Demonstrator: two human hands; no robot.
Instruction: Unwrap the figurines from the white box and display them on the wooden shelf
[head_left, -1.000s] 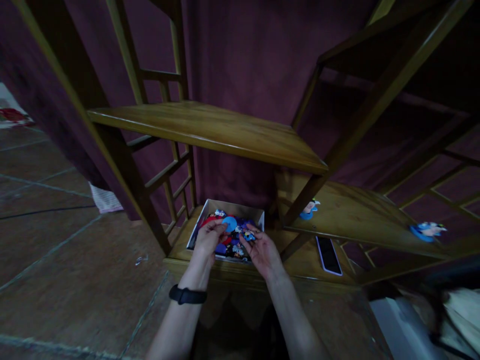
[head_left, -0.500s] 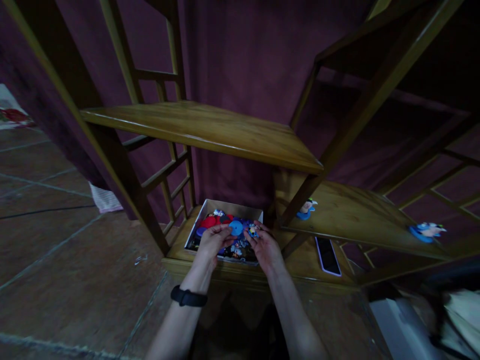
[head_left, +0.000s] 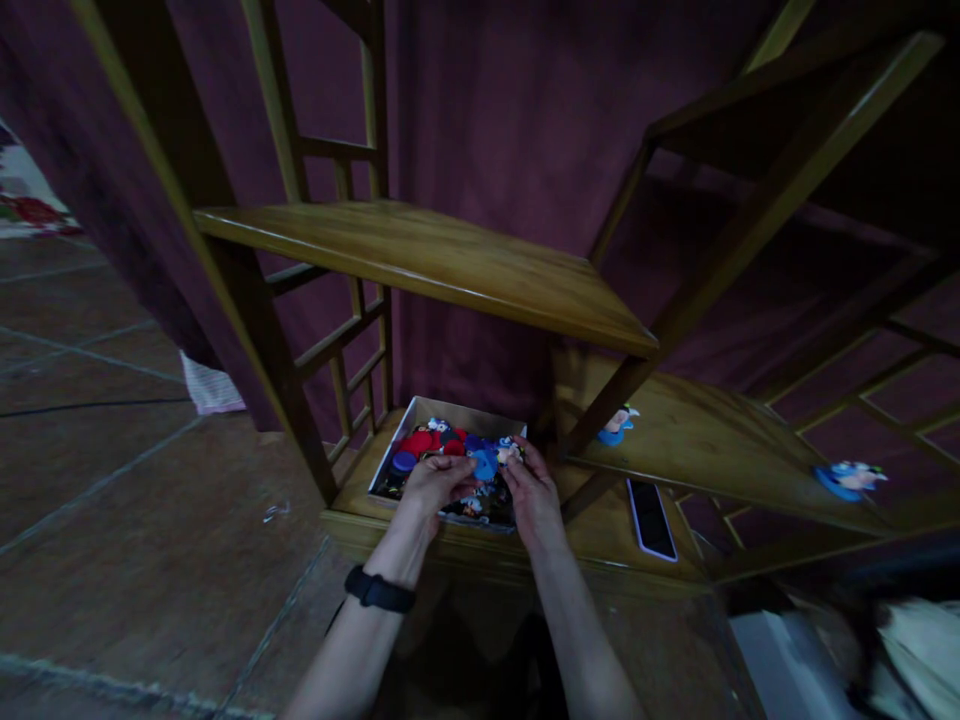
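Note:
Over an open cardboard box (head_left: 466,411), my left hand (head_left: 433,490) pinches a round blue disc (head_left: 484,464) by its edge. My right hand (head_left: 532,492) grips a small cartoon figurine (head_left: 509,450) between thumb and fingers. Disc and figurine are close together; whether they touch I cannot tell. Inside the box lie several figurines and discs, among them red discs (head_left: 417,443) and a purple disc (head_left: 403,461). The hands hide part of the contents.
A wooden shelf board (head_left: 420,250) juts out above the box. On the right-hand board stand two figurines on blue bases, one by the post (head_left: 616,426) and one farther right (head_left: 850,479). A phone (head_left: 651,518) lies right of the box.
The blue disc has shifted slightly right and down, closer to the figurine. The figurine has been turned in my right hand. The camera view has shifted a little.

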